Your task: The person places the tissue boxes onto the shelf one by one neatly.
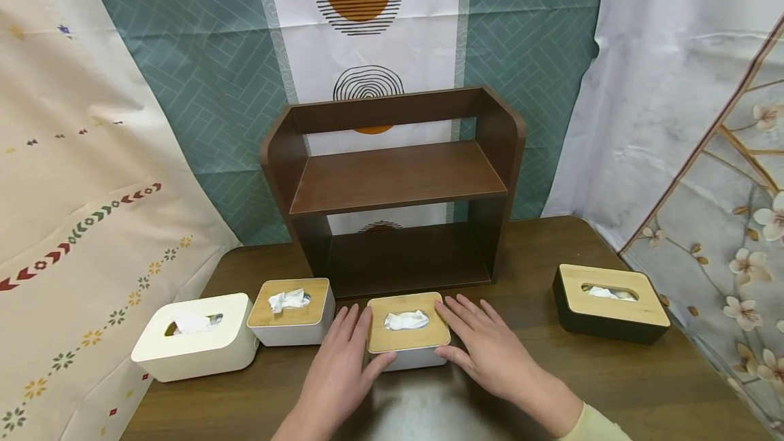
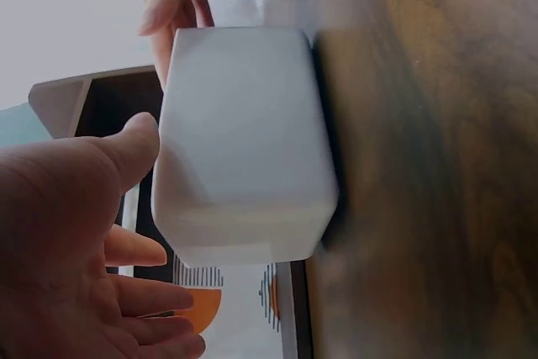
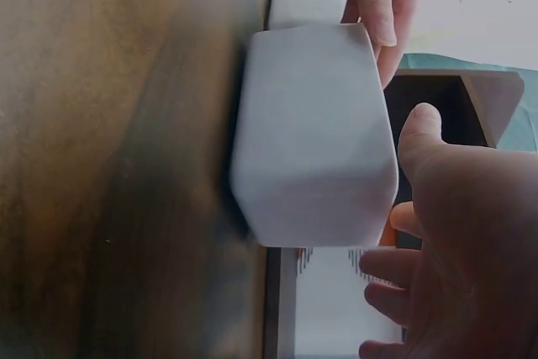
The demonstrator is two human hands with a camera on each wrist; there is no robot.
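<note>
A tissue box with a wooden lid and light grey sides sits in front of the shelf, a crumpled white tissue in its slot. Along its left side lies my left hand, fingers extended and thumb at the front corner. My right hand is at the right side with fingers spread, fingertips right at the lid's edge. Both wrist views show the box's plain pale side, with thumb and fingers straight rather than curled round it. A similar smaller-looking wooden-lidded box stands just left of my left hand.
Behind the boxes stands a dark brown two-tier shelf. An all-white tissue box is at the far left of the wooden table. Off to the right is a black tissue box with a wooden lid. Patterned cloths hang around the table.
</note>
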